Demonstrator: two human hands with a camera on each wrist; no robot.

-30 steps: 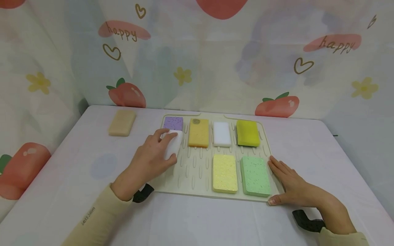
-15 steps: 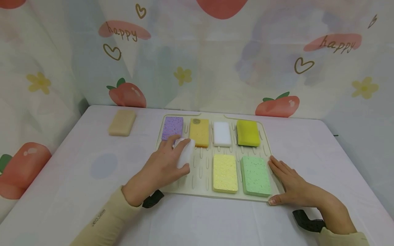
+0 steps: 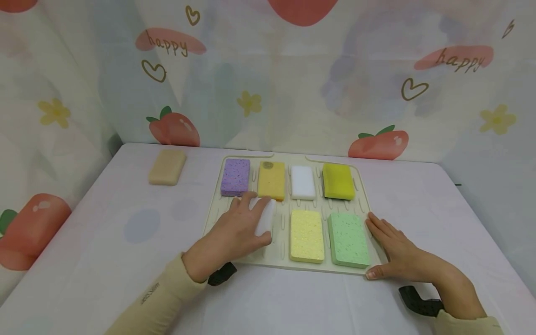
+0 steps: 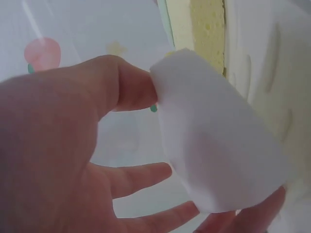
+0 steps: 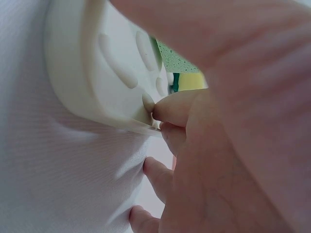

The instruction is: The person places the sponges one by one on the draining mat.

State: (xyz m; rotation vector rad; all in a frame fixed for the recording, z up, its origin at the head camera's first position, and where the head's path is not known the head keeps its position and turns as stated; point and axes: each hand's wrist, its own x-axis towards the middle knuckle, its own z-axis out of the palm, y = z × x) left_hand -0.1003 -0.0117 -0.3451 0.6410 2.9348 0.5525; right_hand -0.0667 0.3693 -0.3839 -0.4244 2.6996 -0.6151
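Observation:
My left hand (image 3: 234,232) pinches a white sponge block (image 4: 209,131) between thumb and fingertips, tilted over the lower left of a cream ribbed mat (image 3: 281,246). Along the mat's back row lie a purple sponge (image 3: 235,177), an orange-yellow sponge (image 3: 271,182), a second white sponge (image 3: 303,182) and a yellow-green scouring sponge (image 3: 337,181). A pale yellow sponge (image 3: 306,236) and a light green sponge (image 3: 349,239) form the front row. With fingers extended, my right hand (image 3: 402,256) rests along the mat's right edge, its thumb at the front corner.
A beige block (image 3: 167,167), like a sponge, lies on the white-clothed table (image 3: 318,302) left of the mat. Behind the table hangs a printed curtain (image 3: 293,93) with fruit and flower patterns. Black wrist mounts (image 3: 420,302) stick out below both hands.
My left hand has carried the white sponge rightward and toward me, from over the purple sponge to the mat's front row beside the pale yellow one. The right hand stays put.

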